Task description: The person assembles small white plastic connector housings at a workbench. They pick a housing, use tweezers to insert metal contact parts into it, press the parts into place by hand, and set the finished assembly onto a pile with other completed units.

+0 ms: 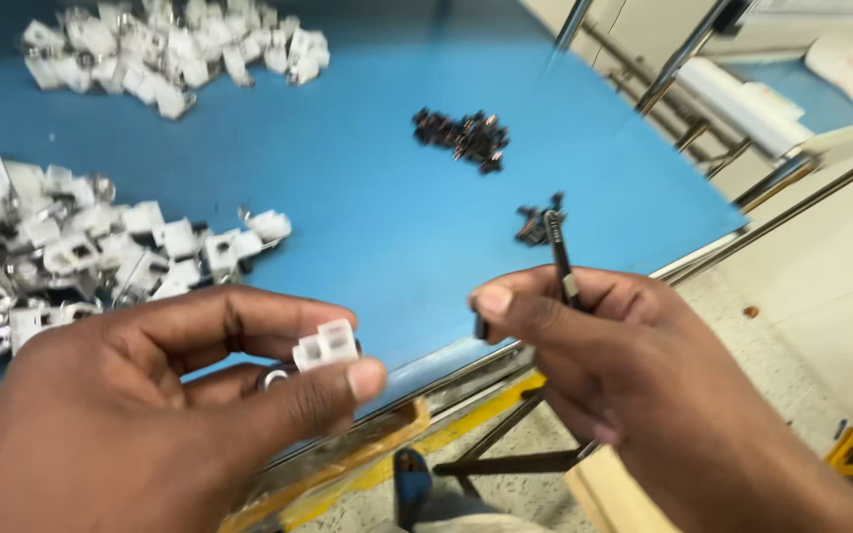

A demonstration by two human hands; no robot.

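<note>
Fingers (348, 380) of my left hand (140, 415) pinch a small white clip (326, 345), thumb under it and a finger on top. My right hand (604, 365) is just beside it, fingers closed on thin black tweezers (561, 252) that point up. I also see a tiny dark part (481, 328) by the right thumb. Past my hands lies the blue table (377, 227). White clips sit in a near pile (81, 257) on the left and a far pile (175, 49). Small black screws (464, 136) lie farther back.

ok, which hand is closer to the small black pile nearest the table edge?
Right. The right hand sits just below the black pile, its thin tool reaching up beside it. The left hand is far off to the left, holding a white part.
</note>
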